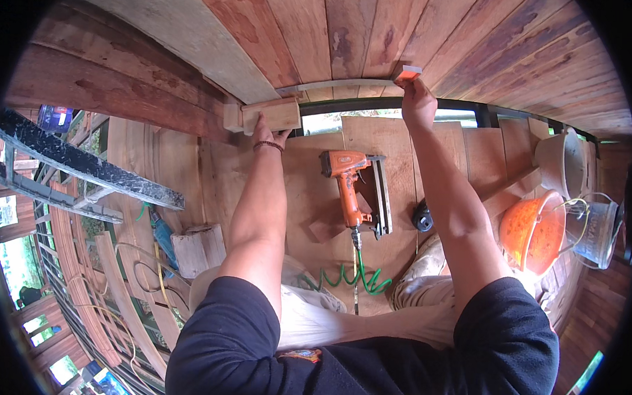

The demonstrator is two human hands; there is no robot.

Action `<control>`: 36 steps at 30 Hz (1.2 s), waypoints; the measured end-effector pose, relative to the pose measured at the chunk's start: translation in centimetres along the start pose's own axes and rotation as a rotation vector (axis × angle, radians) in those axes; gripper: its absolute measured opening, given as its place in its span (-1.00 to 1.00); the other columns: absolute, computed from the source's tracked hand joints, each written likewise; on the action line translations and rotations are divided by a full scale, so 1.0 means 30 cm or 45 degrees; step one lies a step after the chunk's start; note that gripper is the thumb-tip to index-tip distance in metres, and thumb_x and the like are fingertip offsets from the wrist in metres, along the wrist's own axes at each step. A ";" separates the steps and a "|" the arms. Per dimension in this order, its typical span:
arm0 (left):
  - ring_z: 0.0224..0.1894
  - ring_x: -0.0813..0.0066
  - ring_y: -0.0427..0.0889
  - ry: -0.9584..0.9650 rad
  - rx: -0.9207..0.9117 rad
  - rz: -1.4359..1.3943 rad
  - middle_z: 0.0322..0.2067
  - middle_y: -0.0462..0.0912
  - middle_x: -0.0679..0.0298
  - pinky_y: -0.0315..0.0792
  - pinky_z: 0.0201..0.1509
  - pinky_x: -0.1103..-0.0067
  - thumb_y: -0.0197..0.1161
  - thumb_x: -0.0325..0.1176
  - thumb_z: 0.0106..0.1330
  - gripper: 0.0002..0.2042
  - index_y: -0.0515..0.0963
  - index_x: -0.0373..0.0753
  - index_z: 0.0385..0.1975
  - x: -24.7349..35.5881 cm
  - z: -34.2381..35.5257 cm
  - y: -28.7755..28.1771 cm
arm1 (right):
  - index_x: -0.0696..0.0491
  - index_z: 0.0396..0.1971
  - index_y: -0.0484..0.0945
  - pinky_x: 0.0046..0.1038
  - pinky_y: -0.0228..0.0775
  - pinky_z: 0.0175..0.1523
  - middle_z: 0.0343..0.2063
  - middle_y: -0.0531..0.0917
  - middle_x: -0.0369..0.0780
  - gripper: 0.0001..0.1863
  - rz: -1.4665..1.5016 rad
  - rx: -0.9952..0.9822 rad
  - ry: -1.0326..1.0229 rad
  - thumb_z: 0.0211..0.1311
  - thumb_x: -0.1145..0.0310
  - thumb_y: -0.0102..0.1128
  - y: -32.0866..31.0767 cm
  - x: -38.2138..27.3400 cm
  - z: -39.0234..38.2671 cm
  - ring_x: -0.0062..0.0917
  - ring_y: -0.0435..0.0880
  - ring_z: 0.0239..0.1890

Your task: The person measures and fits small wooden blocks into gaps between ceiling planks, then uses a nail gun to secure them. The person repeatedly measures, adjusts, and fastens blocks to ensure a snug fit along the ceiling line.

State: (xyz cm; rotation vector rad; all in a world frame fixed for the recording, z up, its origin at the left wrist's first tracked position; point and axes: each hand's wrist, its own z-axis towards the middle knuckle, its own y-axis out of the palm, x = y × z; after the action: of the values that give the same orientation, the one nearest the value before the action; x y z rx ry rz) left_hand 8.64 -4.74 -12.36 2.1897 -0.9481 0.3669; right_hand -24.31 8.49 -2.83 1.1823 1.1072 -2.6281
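My left hand (268, 134), a beaded bracelet at its wrist, grips a short pale wooden block (271, 114) from below, the thumb on its near face. The block lies against the foot of the plank wall (349, 31), beside a big beam. My right hand (419, 106) is raised to the wall, fingers closed on a small flat orange-and-white piece (409, 74) whose kind I cannot make out. Between the hands runs a thin wooden strip (344, 83) along the wall. An orange air nailer (345, 188) with a coiled green hose (358, 274) lies on the boards between my forearms.
A black tape measure (422, 216) lies by my right forearm. To the right stand an orange bucket (532, 229), a grey bucket (593, 235) and a pale container (562, 164). A ladder (87, 168), a teal power tool (163, 237), a wood block (198, 251) and loose planks are at left.
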 end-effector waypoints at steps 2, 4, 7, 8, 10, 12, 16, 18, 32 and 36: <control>0.38 -0.02 0.21 0.014 -0.024 -0.006 0.31 0.29 0.10 0.16 0.36 -0.19 0.21 -0.02 0.39 -0.43 0.28 -0.07 0.32 -0.002 -0.003 0.002 | 0.05 -0.32 0.62 -0.24 0.51 -0.23 -0.41 0.68 -0.03 -0.84 0.009 -0.011 0.001 0.32 0.28 0.15 0.003 0.000 0.001 -0.08 0.68 -0.31; 0.38 -0.03 0.21 0.025 -0.018 -0.030 0.30 0.30 0.11 0.16 0.36 -0.19 0.22 -0.02 0.38 -0.43 0.29 -0.07 0.31 0.004 -0.004 -0.006 | 0.02 -0.29 0.65 -0.27 0.52 -0.18 -0.36 0.71 -0.09 -0.83 0.023 -0.049 0.016 0.34 0.30 0.11 0.010 -0.001 0.000 -0.15 0.70 -0.26; 0.37 -0.05 0.21 0.015 -0.028 -0.044 0.30 0.30 0.11 0.14 0.36 -0.20 0.24 -0.03 0.36 -0.43 0.30 -0.06 0.31 0.003 0.009 -0.012 | -0.03 -0.23 0.68 -0.33 0.53 -0.07 -0.26 0.76 -0.21 -0.80 0.128 -0.153 0.060 0.37 0.28 0.07 0.004 0.007 0.007 -0.29 0.74 -0.17; 0.37 -0.06 0.21 0.012 -0.029 -0.060 0.31 0.29 0.11 0.12 0.37 -0.22 0.23 -0.04 0.37 -0.44 0.30 -0.07 0.32 0.004 0.010 -0.008 | -0.03 -0.22 0.69 -0.34 0.53 -0.06 -0.27 0.76 -0.20 -0.79 0.137 -0.227 0.137 0.37 0.25 0.09 -0.002 0.016 0.016 -0.29 0.74 -0.17; 0.38 -0.06 0.20 0.020 -0.023 -0.062 0.31 0.29 0.10 0.10 0.37 -0.22 0.24 -0.06 0.37 -0.44 0.29 -0.07 0.32 -0.001 -0.008 0.002 | 0.00 -0.20 0.69 -0.44 0.51 -0.14 -0.34 0.76 -0.24 -0.78 0.162 -0.326 0.185 0.38 0.23 0.12 -0.016 0.055 0.023 -0.48 0.72 -0.28; 0.39 -0.07 0.20 0.056 -0.044 -0.048 0.32 0.27 0.10 0.07 0.39 -0.21 0.17 0.02 0.38 -0.41 0.26 -0.08 0.34 0.025 -0.013 -0.017 | 0.04 -0.17 0.69 -0.60 0.45 -0.26 -0.48 0.71 -0.32 -0.79 0.117 -0.470 0.196 0.40 0.27 0.14 -0.025 0.060 0.015 -0.73 0.59 -0.45; 0.44 -0.03 0.12 0.022 -0.040 -0.175 0.40 0.16 0.10 0.03 0.41 -0.20 -0.08 0.21 0.40 -0.32 0.16 -0.04 0.41 0.029 -0.104 0.046 | 0.02 -0.15 0.71 -0.45 0.45 -0.20 -0.46 0.71 -0.23 -0.71 0.344 -0.527 0.330 0.34 0.15 0.18 -0.040 0.141 -0.045 -0.60 0.63 -0.40; 0.47 -0.01 0.07 0.019 0.023 -0.229 0.43 0.10 0.11 0.02 0.42 -0.20 -0.22 0.28 0.40 -0.28 0.10 -0.02 0.45 0.040 -0.128 0.054 | 0.02 -0.15 0.71 -0.44 0.46 -0.20 -0.47 0.71 -0.22 -0.71 0.299 -0.566 0.309 0.33 0.14 0.19 -0.028 0.118 -0.074 -0.58 0.62 -0.40; 0.44 0.00 0.14 0.031 -0.025 -0.076 0.42 0.15 0.15 0.08 0.40 -0.18 -0.38 0.36 0.42 -0.27 0.10 0.03 0.45 0.044 -0.094 0.034 | 0.07 -0.26 0.62 -0.23 0.47 -0.16 -0.37 0.69 -0.02 -0.71 0.213 -0.621 0.058 0.34 0.14 0.12 0.176 -0.215 -0.122 -0.09 0.67 -0.26; 0.43 0.00 0.17 0.003 -0.031 -0.105 0.41 0.16 0.15 0.09 0.38 -0.20 -0.38 0.35 0.42 -0.28 0.10 0.05 0.44 0.048 -0.101 0.032 | 0.05 -0.27 0.65 -0.23 0.47 -0.17 -0.39 0.69 -0.03 -0.70 0.177 -0.646 0.005 0.34 0.12 0.13 0.201 -0.277 -0.136 -0.11 0.68 -0.27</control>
State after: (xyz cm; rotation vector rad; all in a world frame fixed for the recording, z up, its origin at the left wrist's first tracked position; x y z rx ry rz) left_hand 9.01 -3.80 -9.02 2.1980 -0.8532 0.3171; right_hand -13.93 4.70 -2.65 1.1000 1.5072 -2.0599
